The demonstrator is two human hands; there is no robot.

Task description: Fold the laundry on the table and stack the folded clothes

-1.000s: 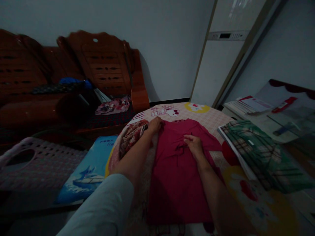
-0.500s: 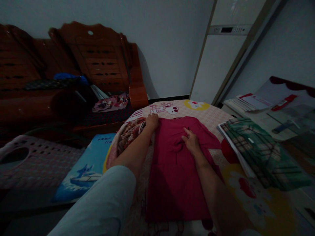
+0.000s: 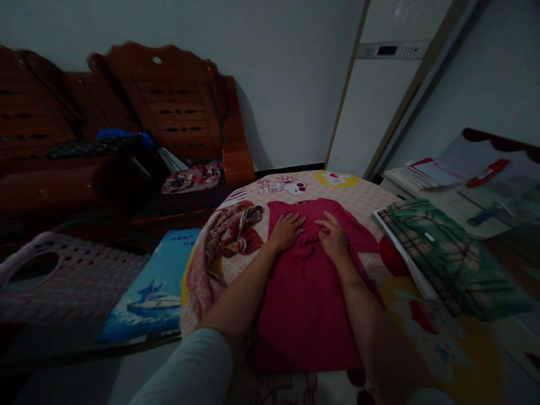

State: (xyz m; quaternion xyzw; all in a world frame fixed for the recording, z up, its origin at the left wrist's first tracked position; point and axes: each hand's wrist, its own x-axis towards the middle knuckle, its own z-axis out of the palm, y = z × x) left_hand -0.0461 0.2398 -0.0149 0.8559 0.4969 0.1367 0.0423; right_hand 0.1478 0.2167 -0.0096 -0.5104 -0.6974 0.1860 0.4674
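Note:
A magenta garment point(image 3: 310, 315) lies spread on the round table, one short sleeve reaching out at the right and a gathered, twisted detail near its upper middle. My left hand point(image 3: 288, 229) rests flat on its upper left part, fingers spread. On the other side of the gather, my right hand point(image 3: 334, 236) touches the cloth with its fingers apart and loosely bent. Left of the garment is a crumpled red-and-brown patterned cloth point(image 3: 236, 230). To the right, a folded green plaid cloth point(image 3: 447, 247) lies on something white and flat.
A patterned tablecloth point(image 3: 358, 197) covers the table. A blue printed bag point(image 3: 156, 292) and a pink woven basket point(image 3: 84, 275) are at left. Behind stands a wooden bench point(image 3: 172, 101) with cloths on it. A side table with papers point(image 3: 439, 174) is at right.
My left hand has moved right and nearer, from the garment's upper left edge onto its upper middle. My right hand has shifted slightly right, staying by the gather. The patterned cloth is now more exposed.

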